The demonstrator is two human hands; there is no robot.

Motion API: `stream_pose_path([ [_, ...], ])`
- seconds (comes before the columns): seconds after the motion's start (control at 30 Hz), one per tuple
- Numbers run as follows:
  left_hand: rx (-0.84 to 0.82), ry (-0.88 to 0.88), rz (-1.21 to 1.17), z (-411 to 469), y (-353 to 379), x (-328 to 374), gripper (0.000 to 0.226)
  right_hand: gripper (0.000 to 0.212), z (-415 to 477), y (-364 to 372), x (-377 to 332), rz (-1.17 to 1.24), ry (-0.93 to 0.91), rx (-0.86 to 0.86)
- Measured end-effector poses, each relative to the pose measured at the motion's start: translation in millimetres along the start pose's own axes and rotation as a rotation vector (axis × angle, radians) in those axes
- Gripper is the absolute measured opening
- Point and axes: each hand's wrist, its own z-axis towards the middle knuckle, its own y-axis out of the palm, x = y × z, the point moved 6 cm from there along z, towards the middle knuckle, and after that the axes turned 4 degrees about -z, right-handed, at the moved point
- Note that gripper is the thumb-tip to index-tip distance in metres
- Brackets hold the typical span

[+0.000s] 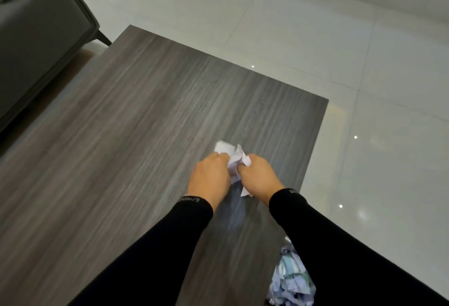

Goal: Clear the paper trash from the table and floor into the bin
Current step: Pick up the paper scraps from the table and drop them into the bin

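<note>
Sofa (31, 45): grey, dark-framed, far left, on pale tiled floor (364, 62); table (136, 121): grey wood-grain top, centre; left hand (210, 178): black sleeve, fingers curled shut on crumpled paper (234, 160), low over the table top; crumpled paper: white, bunched between both hands, with a scrap showing below the right hand; right hand (258, 178): black sleeve, fingers closed on the same paper, just beside the left; heap of paper scraps (290, 281): bluish-white, lower right under the right forearm, container not discernible.
</note>
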Motion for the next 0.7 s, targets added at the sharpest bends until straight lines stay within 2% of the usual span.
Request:
stream_pose_path([
  [0.07, 0.020, -0.042, -0.047, -5, 0, 3, 0.022, 0.016, -12, -2, 8, -0.109, -0.010, -0.013],
  [0.13, 0.030, -0.036, -0.147, -19, 6, 13, 0.021, 0.018, -26, 0, 16, -0.089, -0.047, -0.007],
  [0.3, -0.143, -0.108, -0.508, -73, 32, 42, 0.023, 0.015, -76, -3, 68, 0.588, 0.128, 0.058],
  [0.4, -0.153, -0.092, -0.615, -108, 43, 69, 0.023, 0.025, -106, -14, 99, 0.767, 0.189, 0.123],
  [0.47, -0.054, -0.022, -0.572, -129, 45, 92, 0.027, 0.023, -126, -22, 106, 0.790, 0.151, 0.136],
  [0.53, 0.005, -0.034, -0.583, -149, 48, 111, 0.032, 0.021, -149, -36, 116, 0.685, 0.114, 0.177],
  [0.6, -0.041, -0.057, -0.568, -165, 61, 131, 0.032, 0.028, -174, -52, 141, 0.619, 0.124, 0.214],
  [0.7, -0.196, -0.101, -0.485, -185, 100, 149, 0.024, 0.031, -203, -65, 198, 0.597, 0.267, 0.215],
])
